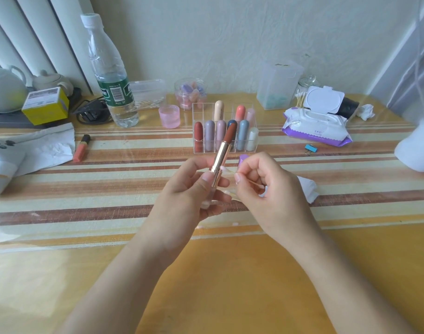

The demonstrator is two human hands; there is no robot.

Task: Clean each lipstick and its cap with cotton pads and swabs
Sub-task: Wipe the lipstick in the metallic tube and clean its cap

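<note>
- Two bare hands work just in front of the clear acrylic organiser [224, 109]. The left hand [189, 189] grips a rose-gold lipstick tube with a brown-red bullet [222, 157], and the right hand [271, 189] pinches a white-tipped cotton swab [223, 168] against it.
- The tube's long axis is nearly upright, bullet tilted towards the organiser.
- A brown-and-cream striped cloth [109, 189] covers the yellow table [230, 285]; a pale textured wall [230, 44] stands behind the organiser.
- Left of the organiser, the clear plastic water bottle [114, 92] has a green label with a barcode; its writing is unreadable.

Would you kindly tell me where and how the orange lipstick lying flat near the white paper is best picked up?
Pinch the orange lipstick across its long sides at mid-body, coming from above. It lies flat on the table with its dark end pointing away, so the sides hold best. The white paper lies close on its left; mind that side.
</note>
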